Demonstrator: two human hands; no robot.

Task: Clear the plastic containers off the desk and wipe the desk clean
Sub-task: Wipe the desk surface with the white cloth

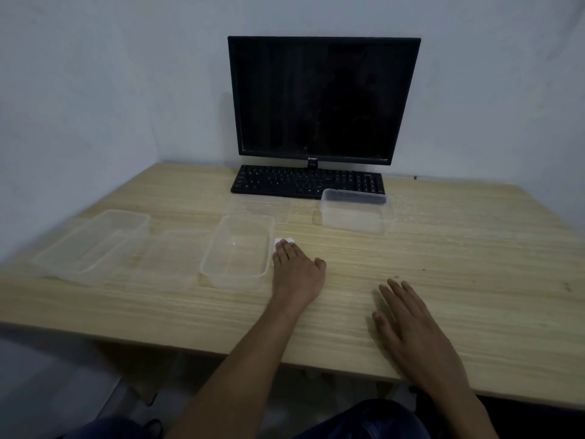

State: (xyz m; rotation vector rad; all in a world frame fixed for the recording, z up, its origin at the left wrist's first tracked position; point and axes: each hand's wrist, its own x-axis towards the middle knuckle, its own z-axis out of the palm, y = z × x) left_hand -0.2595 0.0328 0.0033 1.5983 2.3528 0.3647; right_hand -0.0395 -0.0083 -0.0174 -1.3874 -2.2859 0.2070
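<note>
Your left hand (296,267) lies flat on a small white cloth (284,241) on the worktop (443,264), just beside a clear box (237,251). Your right hand (408,321) rests flat and holds nothing. Another box (357,212) sits near the keyboard (304,182), away from both hands.

white cloth (284,241) mostly hidden under your left hand (297,270), only far edge shows | keyboard (304,182) right near corner covered by far container (356,213) | monitor (319,99) stand mostly behind keyboard | flat clear lids (171,261) outlines too faint to count
</note>
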